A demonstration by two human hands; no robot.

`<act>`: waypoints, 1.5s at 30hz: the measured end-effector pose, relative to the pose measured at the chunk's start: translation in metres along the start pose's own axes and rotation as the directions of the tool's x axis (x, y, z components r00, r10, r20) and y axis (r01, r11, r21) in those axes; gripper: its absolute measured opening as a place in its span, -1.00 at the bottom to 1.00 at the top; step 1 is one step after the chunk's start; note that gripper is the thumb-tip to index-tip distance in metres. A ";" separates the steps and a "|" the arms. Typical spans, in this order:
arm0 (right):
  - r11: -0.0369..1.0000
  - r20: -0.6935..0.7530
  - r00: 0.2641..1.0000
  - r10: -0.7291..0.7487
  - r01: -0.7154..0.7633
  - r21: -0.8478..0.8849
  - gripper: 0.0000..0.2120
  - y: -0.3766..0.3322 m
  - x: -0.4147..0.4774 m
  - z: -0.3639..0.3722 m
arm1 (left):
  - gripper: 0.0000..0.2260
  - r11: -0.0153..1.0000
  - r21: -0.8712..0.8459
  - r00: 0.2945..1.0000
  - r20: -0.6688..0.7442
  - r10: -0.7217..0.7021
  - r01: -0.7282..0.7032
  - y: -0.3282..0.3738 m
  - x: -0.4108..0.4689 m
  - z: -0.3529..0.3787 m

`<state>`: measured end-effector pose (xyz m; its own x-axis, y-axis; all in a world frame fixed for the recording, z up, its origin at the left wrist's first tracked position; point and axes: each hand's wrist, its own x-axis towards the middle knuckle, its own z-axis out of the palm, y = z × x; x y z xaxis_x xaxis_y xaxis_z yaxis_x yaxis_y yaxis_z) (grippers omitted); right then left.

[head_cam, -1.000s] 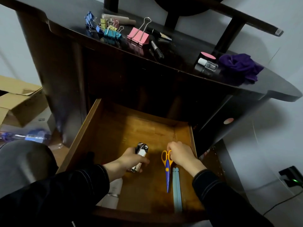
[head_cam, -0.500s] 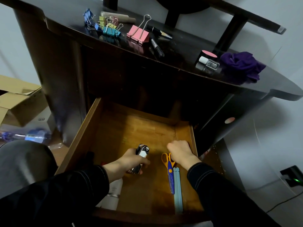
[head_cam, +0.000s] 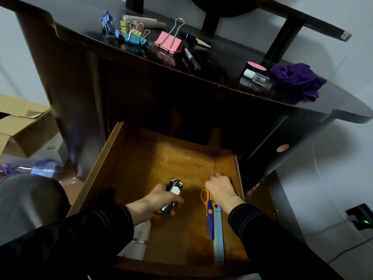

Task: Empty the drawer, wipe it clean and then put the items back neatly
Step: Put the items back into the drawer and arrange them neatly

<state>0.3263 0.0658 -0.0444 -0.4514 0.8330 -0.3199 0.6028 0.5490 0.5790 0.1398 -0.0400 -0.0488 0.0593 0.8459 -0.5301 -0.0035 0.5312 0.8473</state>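
Left grip (head_cam: 161, 201) clamped on our stapler (head_cam: 173, 190), long axis toward the drawer's (head_cam: 105, 158) back; right grip (head_cam: 221, 190) curled shut beside the scissors (head_cam: 209, 209)

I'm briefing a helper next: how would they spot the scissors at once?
Look in the open wooden drawer under the dark desk, toward its right side. The scissors lie flat beside the right hand, against two pale blue sticks; only they have orange handles and a wavy-patterned blue blade.

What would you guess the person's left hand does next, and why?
Probably it sets the stapler down on the drawer floor beside the scissors. The left hand grips it low inside, while binder clips and a marker wait on the desk.
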 end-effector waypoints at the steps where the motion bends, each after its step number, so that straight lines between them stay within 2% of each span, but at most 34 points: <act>1: 1.000 -0.003 1.000 0.001 -0.001 0.000 -0.80 0.000 0.000 0.000 | -0.74 1.000 0.001 1.000 0.000 0.001 -0.001 0.000 0.000 0.000; 6: 0.998 -0.002 1.000 0.003 -0.003 0.055 -0.80 0.001 -0.001 0.000 | -0.77 1.000 -0.006 1.000 0.002 0.006 -0.006 0.000 -0.001 -0.001; 11: 0.962 -0.033 0.999 0.030 -0.020 0.271 -0.86 0.005 -0.004 0.000 | -0.78 1.000 -0.013 1.000 -0.002 0.015 -0.015 -0.001 0.002 -0.001; 13: 0.947 -0.049 0.999 0.017 0.000 0.323 -0.77 0.004 -0.007 0.004 | -0.78 1.000 -0.013 1.000 -0.002 0.016 -0.016 -0.001 0.002 -0.001; 16: 0.959 -0.034 0.998 -0.049 0.057 0.278 -0.53 0.002 -0.011 0.012 | -0.77 1.000 -0.012 1.000 -0.006 0.009 -0.009 0.000 0.002 0.000; 18: 0.966 -0.041 0.997 -0.060 0.068 0.250 -0.48 0.001 -0.011 0.016 | -0.77 1.000 -0.012 1.000 -0.008 0.007 -0.007 0.000 0.001 0.001; 33: 0.971 -0.084 0.996 -0.038 0.056 0.234 -0.45 -0.001 -0.014 0.017 | -0.76 1.000 -0.020 1.000 0.005 -0.002 0.002 -0.002 0.001 0.000; 35: 0.961 -0.087 0.996 -0.033 0.055 0.270 -0.47 0.001 -0.016 0.014 | -0.75 1.000 -0.029 1.000 0.009 -0.010 0.010 -0.002 0.002 0.000; 37: 0.918 -0.142 0.990 0.020 0.038 0.395 -0.52 0.005 -0.020 0.008 | -0.76 0.998 -0.052 0.999 0.022 -0.022 0.024 -0.001 0.002 0.000; 39: 0.810 -0.227 0.964 0.139 0.021 0.586 -0.61 0.009 -0.027 0.001 | -0.77 0.994 -0.097 0.998 0.048 -0.045 0.049 -0.001 0.003 0.000; 41: 0.698 -0.321 0.907 0.271 0.044 0.715 -0.72 0.012 -0.041 0.000 | -0.76 0.986 -0.153 0.995 0.081 -0.058 0.070 0.000 0.004 0.002; 43: 0.670 -0.426 0.820 0.383 0.072 0.739 -0.80 0.012 -0.058 0.006 | -0.81 0.984 -0.165 0.994 0.092 -0.056 0.071 0.001 0.003 0.003; 45: 0.676 -0.471 0.745 0.473 0.035 0.736 -0.86 0.010 -0.073 0.016 | -0.85 0.990 -0.133 0.996 0.075 -0.038 0.048 0.000 0.002 0.006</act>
<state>0.3760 0.0111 -0.0275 -0.3606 0.8477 0.3890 0.8758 0.4512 -0.1715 0.1460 -0.0382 -0.0497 0.1342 0.8190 -0.5578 -0.1337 0.5728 0.8088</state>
